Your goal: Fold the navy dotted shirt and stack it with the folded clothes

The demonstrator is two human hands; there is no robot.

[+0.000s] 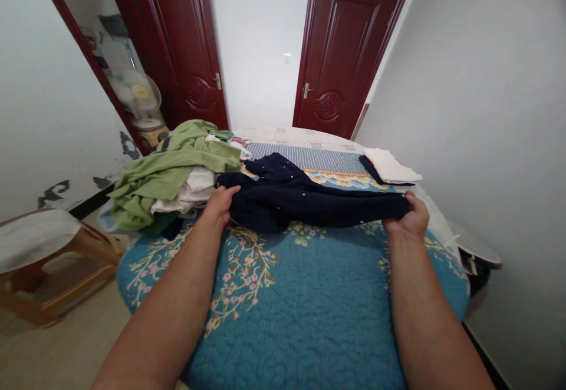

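A dark navy garment with small white buttons (283,201) lies spread across the bed, on a teal quilt with a floral pattern (292,301). My left hand (219,206) grips its left end, beside a heap of white clothes (194,187) and a crumpled green garment (172,169). My right hand (409,219) pinches its far right end, which looks like a sleeve. A folded white cloth (389,165) rests on a dark item (371,169) beyond my right hand.
A wooden stool with a white seat (39,243) stands left of the bed, and a white electric fan (137,92) stands beyond it. Two dark red doors (345,54) are ahead. A wall runs close along the bed's right side.
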